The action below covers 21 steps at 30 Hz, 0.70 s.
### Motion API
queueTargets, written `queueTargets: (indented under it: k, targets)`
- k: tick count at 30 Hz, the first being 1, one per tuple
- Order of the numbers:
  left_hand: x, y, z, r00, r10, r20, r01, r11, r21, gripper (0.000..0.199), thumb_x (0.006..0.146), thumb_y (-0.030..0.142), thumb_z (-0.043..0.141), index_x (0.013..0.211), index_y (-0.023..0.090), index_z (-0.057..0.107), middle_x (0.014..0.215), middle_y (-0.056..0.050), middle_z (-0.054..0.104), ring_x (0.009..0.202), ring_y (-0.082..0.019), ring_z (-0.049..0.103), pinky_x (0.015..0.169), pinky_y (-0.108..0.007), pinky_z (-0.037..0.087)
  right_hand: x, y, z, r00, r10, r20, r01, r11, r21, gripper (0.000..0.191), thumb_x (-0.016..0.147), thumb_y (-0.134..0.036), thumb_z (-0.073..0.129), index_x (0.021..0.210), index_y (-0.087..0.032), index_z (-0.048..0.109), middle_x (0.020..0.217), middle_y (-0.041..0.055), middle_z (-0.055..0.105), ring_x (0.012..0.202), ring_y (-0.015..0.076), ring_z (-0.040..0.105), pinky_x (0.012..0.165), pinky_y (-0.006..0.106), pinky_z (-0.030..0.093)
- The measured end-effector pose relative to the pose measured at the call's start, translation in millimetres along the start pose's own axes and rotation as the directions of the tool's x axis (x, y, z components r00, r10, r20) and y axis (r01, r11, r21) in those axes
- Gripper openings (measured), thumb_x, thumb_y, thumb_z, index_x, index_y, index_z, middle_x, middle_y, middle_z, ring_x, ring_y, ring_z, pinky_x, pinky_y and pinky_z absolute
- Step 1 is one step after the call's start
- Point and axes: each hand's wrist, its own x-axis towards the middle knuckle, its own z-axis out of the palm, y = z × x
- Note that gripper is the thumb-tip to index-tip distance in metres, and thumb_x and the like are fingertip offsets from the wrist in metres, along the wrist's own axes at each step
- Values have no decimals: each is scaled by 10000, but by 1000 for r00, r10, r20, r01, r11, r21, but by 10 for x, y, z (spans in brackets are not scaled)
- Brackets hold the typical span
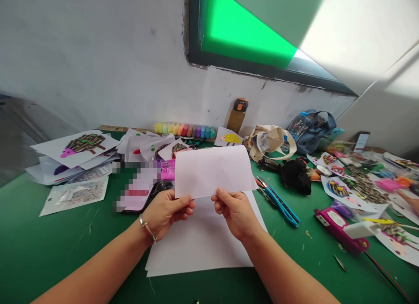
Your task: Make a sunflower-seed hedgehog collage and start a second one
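Observation:
A folded white paper (214, 171) is held up between both hands. My left hand (170, 210), with a silver bracelet at the wrist, pinches its lower left edge. My right hand (234, 210) pinches the lower edge near the middle, thumb on top and fingers curled below. The paper's upper edge bends over, away from me. Below the hands, a few large white sheets (203, 247) lie stacked on the green table (111, 256).
Hedgehog pictures (83, 146) and a bead packet (77, 195) lie at left. Behind are coloured clay packs (186, 130) and a bottle (237, 115). To the right are a blue cutter (278, 203), a magenta device (340, 229) and another person's fingers (409, 202).

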Motion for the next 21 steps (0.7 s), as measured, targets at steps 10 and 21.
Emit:
queueTargets:
  k: [10, 21]
  targets:
    - [-103, 94, 202, 996, 37, -84, -45, 995, -93, 206, 678, 202, 834, 732, 122, 652, 677, -46, 692, 533, -83, 606, 509, -159, 513, -82, -105, 10, 999, -33, 27, 31, 998, 60, 290, 713, -414, 774, 645, -139, 717, 683, 52, 658, 554, 100, 490, 541, 259, 361]
    - [-346, 28, 226, 986, 85, -142, -101, 989, -109, 200, 658, 176, 843, 730, 117, 666, 686, -40, 688, 556, -79, 606, 527, -151, 520, -182, -97, 32, 995, -40, 94, 36, 999, 38, 308, 713, -439, 769, 652, -138, 740, 630, 50, 643, 569, 110, 499, 571, 267, 378]
